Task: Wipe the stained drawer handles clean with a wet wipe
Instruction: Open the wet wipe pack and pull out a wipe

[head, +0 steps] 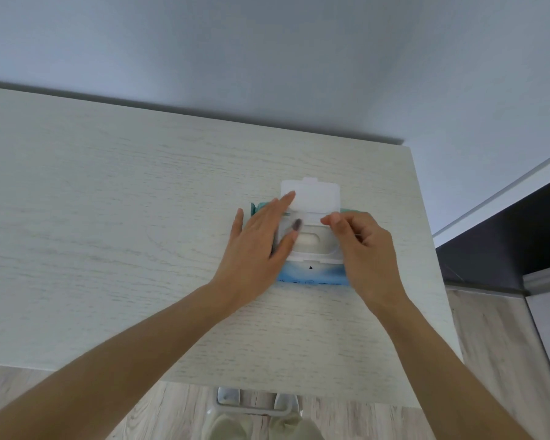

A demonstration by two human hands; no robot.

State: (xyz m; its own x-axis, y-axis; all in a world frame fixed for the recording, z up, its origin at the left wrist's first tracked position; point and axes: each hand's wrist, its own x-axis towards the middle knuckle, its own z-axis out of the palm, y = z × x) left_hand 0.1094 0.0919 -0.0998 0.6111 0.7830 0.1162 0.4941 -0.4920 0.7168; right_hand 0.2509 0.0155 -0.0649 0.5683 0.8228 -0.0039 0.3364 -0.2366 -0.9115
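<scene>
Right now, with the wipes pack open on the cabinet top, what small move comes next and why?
Probably pinch the wipe showing in the opening and pull it up with the right hand. The lid is already flipped back, the left hand lies flat on the pack, and no wipe is out yet.

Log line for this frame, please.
stage: taking wipe | pack: lid open | left hand: flat on pack | right hand: pinching at opening

one wet wipe pack (311, 274), one open lid (311, 193), two hands, left (254, 249), right (367, 249), one drawer handle (251, 409)
</scene>
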